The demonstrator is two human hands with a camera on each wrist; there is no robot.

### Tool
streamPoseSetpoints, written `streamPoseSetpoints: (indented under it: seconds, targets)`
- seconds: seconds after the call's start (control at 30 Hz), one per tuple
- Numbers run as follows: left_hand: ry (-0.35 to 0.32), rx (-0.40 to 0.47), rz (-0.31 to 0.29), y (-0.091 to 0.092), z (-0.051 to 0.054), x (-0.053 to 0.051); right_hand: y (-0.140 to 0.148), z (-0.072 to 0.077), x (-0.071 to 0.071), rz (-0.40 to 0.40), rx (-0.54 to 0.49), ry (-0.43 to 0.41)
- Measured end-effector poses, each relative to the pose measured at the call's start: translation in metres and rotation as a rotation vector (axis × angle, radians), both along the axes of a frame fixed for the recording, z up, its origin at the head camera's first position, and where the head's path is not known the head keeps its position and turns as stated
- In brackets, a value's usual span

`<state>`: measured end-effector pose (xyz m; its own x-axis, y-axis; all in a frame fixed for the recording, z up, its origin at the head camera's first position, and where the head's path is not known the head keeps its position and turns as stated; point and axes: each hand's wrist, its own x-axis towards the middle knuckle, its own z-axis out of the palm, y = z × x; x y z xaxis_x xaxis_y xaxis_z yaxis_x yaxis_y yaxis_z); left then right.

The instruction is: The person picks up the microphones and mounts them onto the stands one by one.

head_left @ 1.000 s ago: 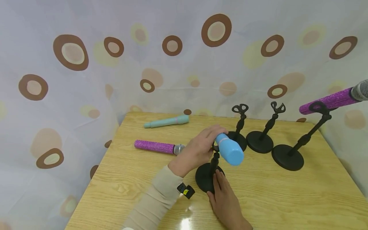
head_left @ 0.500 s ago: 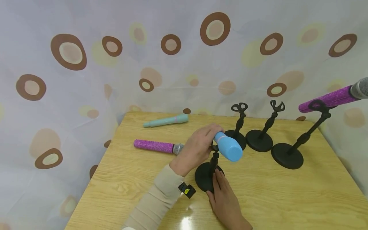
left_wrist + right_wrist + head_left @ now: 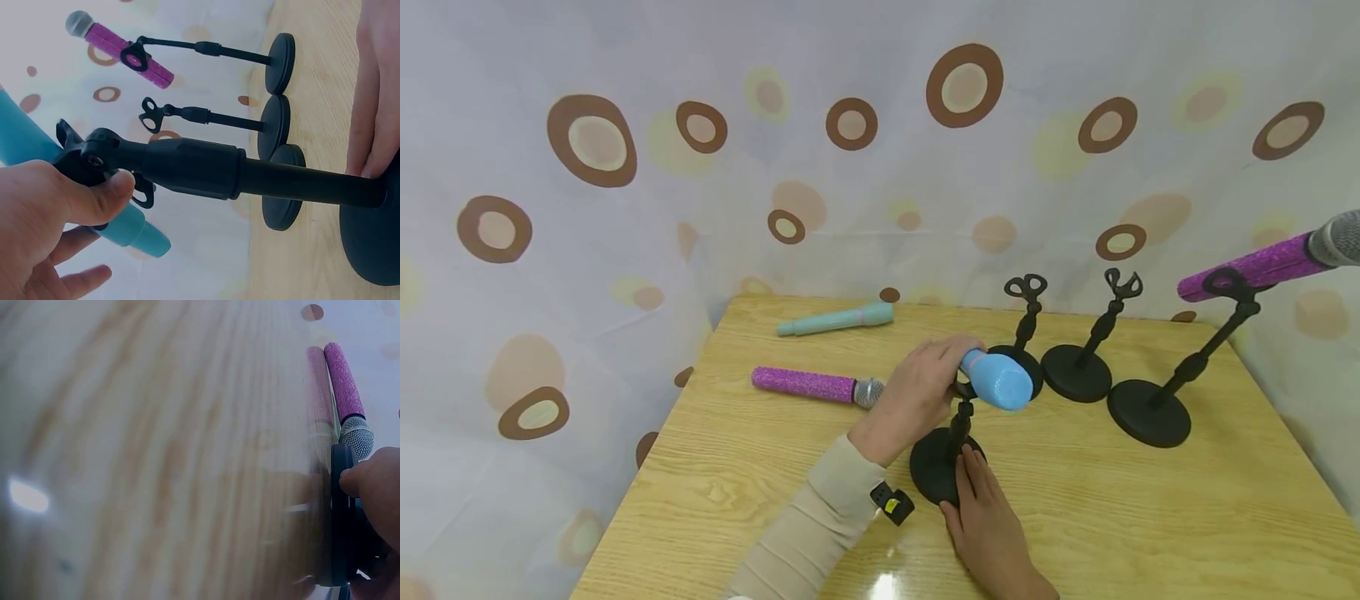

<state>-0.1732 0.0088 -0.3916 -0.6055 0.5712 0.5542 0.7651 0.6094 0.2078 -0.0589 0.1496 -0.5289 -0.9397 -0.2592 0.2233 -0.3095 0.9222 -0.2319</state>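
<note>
My left hand point(image 3: 917, 396) grips a light blue microphone point(image 3: 1000, 380) at the top of the nearest black tabletop stand point(image 3: 960, 423). In the left wrist view the thumb point(image 3: 112, 190) presses against the stand's clip point(image 3: 72, 159), and the blue microphone point(image 3: 128, 226) lies in that clip, its slim end pointing down. The hand hides part of the handle in the head view. My right hand point(image 3: 992, 533) rests on the stand's round base point(image 3: 931, 467), straight fingers beside the pole. From the right wrist, its thumb touches the base's edge point(image 3: 342, 506).
A purple glitter microphone point(image 3: 805, 383) and a pale green one point(image 3: 835, 320) lie left on the wooden table point(image 3: 700, 500). Behind to the right stand two bare stands point(image 3: 1078, 371) and a taller stand point(image 3: 1150, 412) bearing another purple microphone point(image 3: 1262, 265). A patterned cloth point(image 3: 850, 192) hangs behind.
The blue microphone's head has tipped up slightly, so the microphone lies more level on the stand. My right hand has stayed on the base.
</note>
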Motion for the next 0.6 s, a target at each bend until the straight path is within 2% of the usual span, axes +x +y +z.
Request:
streamPoseSetpoints:
  seconds: [0.13,0.2,0.33,0.43,0.6]
  targets:
    - [-0.054,0.024,-0.009,-0.002,-0.005,0.0004,0.0007,-0.0032,0.0,0.003,-0.005,0.04]
    - [-0.065,0.028,-0.01,-0.0027,-0.0066,0.0009,0.0012,-0.0049,-0.0003,0.004,-0.009,0.052]
    - [-0.06,0.05,-0.05,-0.0005,-0.0062,0.0027,0.0012,-0.0061,0.0005,-0.002,-0.022,0.058]
    - [-0.053,0.05,-0.045,0.0014,-0.0043,0.0039,0.0005,-0.0052,0.0002,-0.005,-0.03,0.051]
    - [-0.086,0.055,-0.027,0.0027,-0.0063,0.0071,-0.0004,-0.0046,0.001,-0.01,-0.035,0.032]
